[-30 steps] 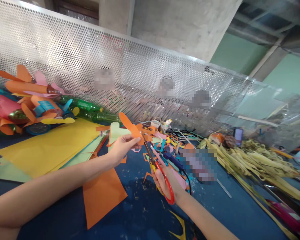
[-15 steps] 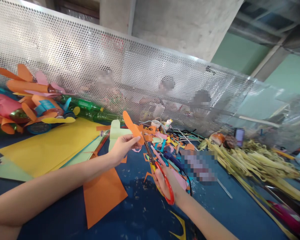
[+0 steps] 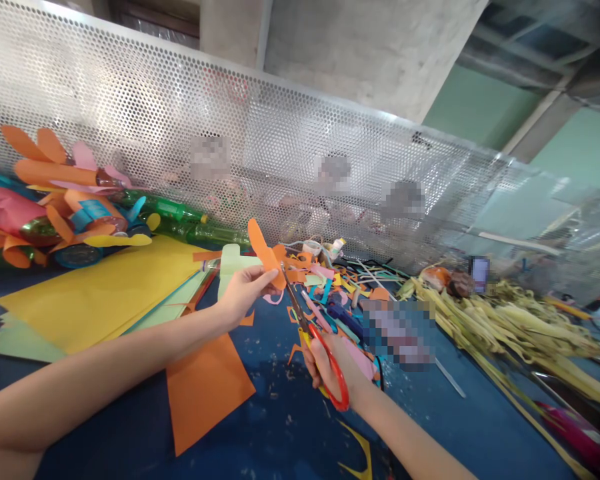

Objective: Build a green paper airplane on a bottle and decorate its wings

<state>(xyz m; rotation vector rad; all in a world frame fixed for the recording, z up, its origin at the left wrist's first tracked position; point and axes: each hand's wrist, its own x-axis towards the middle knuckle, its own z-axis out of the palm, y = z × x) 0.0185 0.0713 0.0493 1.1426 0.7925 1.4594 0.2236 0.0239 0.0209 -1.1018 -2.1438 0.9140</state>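
Observation:
Between the thumb and fingers of my left hand (image 3: 247, 291) is an orange paper cutout (image 3: 263, 248) with a long rounded lobe pointing up and away. My right hand (image 3: 333, 365) is wrapped round the handles of a pair of scissors (image 3: 297, 304), one red and one yellow. The scissor tips touch the cutout's right edge, close to my left fingertips. Below my left wrist lies an orange paper sheet (image 3: 207, 393) on the dark blue table (image 3: 270, 433). Coloured paper scraps (image 3: 347, 280) are heaped just beyond the scissors.
Yellow paper sheets (image 3: 130, 287) lie at the left, with green bottles (image 3: 170, 210) and paper-trimmed bottles behind. Pale dried husks (image 3: 510, 320) cover the right side. A perforated metal panel (image 3: 290, 147) borders the far edge, with people beyond it. A yellow offcut (image 3: 363, 453) is near.
The orange cutout has turned and shifted slightly in my left hand. The scissors have moved a little with it, and their handles sit slightly further apart.

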